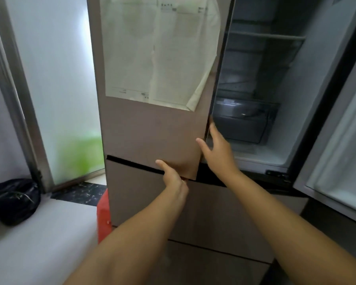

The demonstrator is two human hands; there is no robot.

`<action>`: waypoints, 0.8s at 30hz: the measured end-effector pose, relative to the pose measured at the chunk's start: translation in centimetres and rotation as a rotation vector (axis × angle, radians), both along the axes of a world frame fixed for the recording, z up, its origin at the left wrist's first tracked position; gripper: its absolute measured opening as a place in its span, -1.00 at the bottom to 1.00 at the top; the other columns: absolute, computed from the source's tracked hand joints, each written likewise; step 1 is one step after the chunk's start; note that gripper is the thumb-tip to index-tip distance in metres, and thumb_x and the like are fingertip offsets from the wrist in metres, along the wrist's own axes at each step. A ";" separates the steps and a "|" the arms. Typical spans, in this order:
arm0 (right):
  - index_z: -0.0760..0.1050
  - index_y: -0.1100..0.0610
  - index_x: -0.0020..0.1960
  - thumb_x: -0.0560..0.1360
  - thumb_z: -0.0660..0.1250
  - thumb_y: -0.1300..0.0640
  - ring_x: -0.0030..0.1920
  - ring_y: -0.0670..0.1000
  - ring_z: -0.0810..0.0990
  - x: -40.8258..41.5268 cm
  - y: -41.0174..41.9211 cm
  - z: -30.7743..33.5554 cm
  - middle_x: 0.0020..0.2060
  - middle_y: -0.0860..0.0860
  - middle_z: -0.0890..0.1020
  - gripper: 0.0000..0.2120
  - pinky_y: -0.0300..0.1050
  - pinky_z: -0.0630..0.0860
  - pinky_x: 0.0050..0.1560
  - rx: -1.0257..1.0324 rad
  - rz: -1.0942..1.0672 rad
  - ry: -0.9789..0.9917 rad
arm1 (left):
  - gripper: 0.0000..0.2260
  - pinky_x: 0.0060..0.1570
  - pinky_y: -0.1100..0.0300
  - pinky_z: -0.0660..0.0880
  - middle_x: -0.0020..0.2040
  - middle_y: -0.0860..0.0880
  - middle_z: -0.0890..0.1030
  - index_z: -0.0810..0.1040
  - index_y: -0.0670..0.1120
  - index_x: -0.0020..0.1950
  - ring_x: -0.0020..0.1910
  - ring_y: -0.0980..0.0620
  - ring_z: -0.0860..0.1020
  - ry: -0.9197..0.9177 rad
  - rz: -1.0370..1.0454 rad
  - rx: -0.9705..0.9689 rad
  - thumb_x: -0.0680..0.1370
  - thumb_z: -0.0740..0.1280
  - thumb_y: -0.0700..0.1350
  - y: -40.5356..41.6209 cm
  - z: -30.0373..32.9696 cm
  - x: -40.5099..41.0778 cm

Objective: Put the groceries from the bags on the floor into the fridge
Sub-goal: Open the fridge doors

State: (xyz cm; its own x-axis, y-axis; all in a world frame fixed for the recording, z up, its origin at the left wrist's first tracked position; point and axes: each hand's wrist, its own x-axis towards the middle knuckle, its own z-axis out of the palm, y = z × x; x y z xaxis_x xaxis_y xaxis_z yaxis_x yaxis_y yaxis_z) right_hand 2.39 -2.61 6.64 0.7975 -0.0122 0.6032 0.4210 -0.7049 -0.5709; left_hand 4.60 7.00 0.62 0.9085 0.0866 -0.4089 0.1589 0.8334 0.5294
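While fridge gapes: left hand [173, 177], right hand [216, 149] on left door [152, 130].

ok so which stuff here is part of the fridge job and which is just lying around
Job:
fridge
left door, gripped at its lower corner by left hand
right hand on that door's edge
right door, open

Lying about:
black bag
red thing beside the fridge
papers on the door

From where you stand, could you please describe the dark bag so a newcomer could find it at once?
Start at the tall brown fridge and look left, past the frosted glass door, to the pale floor by the wall. There lies the crumpled black bag, the only dark, soft thing there, unlike the red object beside the fridge.
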 end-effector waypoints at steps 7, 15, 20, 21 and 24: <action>-0.03 0.03 0.53 0.57 0.13 -0.08 0.51 -0.07 -0.14 -5.0 2.1 -1.4 0.53 0.12 0.07 -0.38 0.15 -0.04 0.48 -0.433 0.145 -0.330 | -0.41 0.22 -0.20 0.47 0.25 -0.13 0.56 0.46 -0.05 0.28 0.22 -0.19 0.54 -0.046 -0.013 0.065 0.45 0.23 0.35 8.0 -1.6 -6.1; 0.09 0.07 0.50 0.57 0.15 0.10 0.52 0.03 0.08 -7.2 8.1 -0.9 0.50 0.08 0.16 -0.47 0.13 0.15 0.49 -0.217 0.429 -0.438 | -0.65 -0.17 0.02 0.65 -0.03 -0.15 0.67 0.55 -0.22 0.20 -0.14 -0.13 0.66 -0.020 -0.054 0.387 0.59 0.19 -0.01 19.5 2.9 -13.2; 0.18 0.09 0.50 0.60 0.08 0.05 0.51 -0.05 0.06 -6.1 13.3 0.5 0.51 0.06 0.20 -0.52 0.03 -0.09 0.52 -0.171 0.487 -0.175 | -0.59 0.24 0.12 0.36 0.17 -0.08 0.53 0.29 -0.16 0.44 0.17 -0.09 0.46 -0.082 0.635 0.783 0.65 0.00 -0.02 24.9 7.0 -14.4; 0.26 0.07 0.47 0.59 0.05 -0.01 0.50 -0.03 0.11 -5.5 14.4 0.5 0.48 0.04 0.27 -0.53 0.08 -0.11 0.52 -0.250 0.478 -0.198 | -0.60 0.28 0.22 0.26 0.36 0.00 0.40 0.23 -0.08 0.48 0.28 0.06 0.37 -0.235 0.741 0.963 0.66 0.01 -0.02 24.9 8.3 -15.0; 0.48 0.06 0.30 0.51 0.04 -0.08 0.30 0.00 0.38 -4.4 18.0 0.5 0.23 0.02 0.54 -0.53 0.11 0.04 0.44 -0.347 0.489 -0.307 | -0.48 0.37 0.36 0.04 0.54 0.02 0.09 0.04 0.02 0.55 0.47 0.19 0.08 -0.612 0.736 1.520 0.63 0.13 0.04 24.4 11.1 -14.7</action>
